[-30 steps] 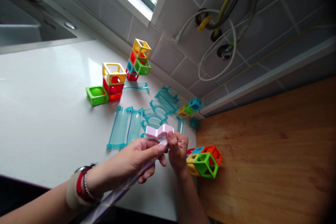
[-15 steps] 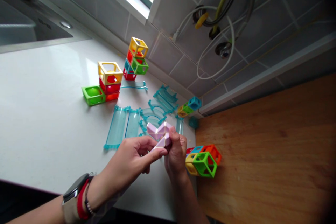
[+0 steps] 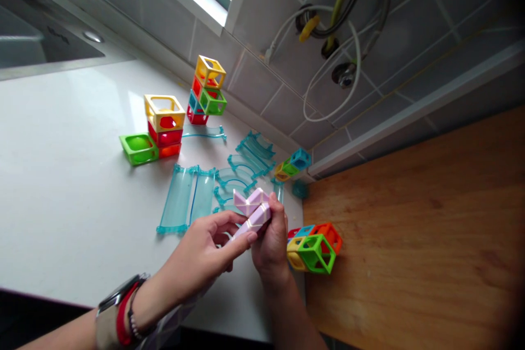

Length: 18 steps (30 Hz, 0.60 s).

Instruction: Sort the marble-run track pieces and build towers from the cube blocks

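A lilac snake twist puzzle (image 3: 257, 219) with pale seams is held between my two hands, above the counter. My left hand (image 3: 213, 243) pinches its lower, near section between thumb and fingers. My right hand (image 3: 270, 243) is closed around the other end, its thumb pressed on the side. One folded part of the puzzle sticks up in a V shape. What lies inside my right palm is hidden. Just beyond the hands, clear blue track pieces (image 3: 203, 191), some straight and some curved, lie on the white counter (image 3: 82, 213).
Stacked coloured frame cubes (image 3: 164, 112) stand left of the track, with a taller stack (image 3: 210, 72) behind. More cubes (image 3: 315, 254) sit beside my right wrist, and a small row (image 3: 301, 158) near the wall. A wooden board (image 3: 410, 219) lies right; a sink (image 3: 41, 38) is far left.
The puzzle's near section has turned, now forming a straighter bar with its seams facing up. Both hands keep their grip. The view has shifted slightly.
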Available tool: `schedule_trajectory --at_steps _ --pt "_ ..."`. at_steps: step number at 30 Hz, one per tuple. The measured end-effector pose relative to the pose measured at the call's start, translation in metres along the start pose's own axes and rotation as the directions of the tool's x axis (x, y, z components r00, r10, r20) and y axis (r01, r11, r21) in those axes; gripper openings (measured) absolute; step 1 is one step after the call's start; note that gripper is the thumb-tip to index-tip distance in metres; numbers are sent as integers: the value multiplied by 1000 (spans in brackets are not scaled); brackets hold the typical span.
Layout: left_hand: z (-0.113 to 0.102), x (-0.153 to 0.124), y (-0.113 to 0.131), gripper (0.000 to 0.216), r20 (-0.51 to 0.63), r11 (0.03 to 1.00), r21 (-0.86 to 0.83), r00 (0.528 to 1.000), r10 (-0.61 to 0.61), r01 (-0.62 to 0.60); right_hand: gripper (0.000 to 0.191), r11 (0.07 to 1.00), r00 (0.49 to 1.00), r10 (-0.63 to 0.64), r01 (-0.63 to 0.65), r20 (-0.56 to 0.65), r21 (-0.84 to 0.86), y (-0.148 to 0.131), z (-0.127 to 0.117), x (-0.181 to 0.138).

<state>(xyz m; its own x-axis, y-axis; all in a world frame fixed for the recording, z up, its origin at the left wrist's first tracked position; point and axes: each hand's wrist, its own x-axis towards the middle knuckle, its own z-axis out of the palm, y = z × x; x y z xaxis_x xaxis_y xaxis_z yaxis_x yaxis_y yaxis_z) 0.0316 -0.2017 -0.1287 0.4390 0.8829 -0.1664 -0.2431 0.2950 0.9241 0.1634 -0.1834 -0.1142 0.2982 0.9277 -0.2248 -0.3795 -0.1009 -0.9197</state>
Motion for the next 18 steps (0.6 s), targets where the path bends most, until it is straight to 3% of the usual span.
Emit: schedule_trajectory --at_steps 3,11,18 --pt "1 -1 1 22 42 1000 2 999 -4 4 51 1000 1000 -2 2 -19 26 1 -5 7" --pt "0 -2 -6 26 27 995 -95 1000 -13 15 52 990 970 -127 138 210 -38 16 -14 9" --pt "-3 3 -1 37 79 969 -236 995 -56 73 52 996 969 -75 86 237 -37 12 -13 9"
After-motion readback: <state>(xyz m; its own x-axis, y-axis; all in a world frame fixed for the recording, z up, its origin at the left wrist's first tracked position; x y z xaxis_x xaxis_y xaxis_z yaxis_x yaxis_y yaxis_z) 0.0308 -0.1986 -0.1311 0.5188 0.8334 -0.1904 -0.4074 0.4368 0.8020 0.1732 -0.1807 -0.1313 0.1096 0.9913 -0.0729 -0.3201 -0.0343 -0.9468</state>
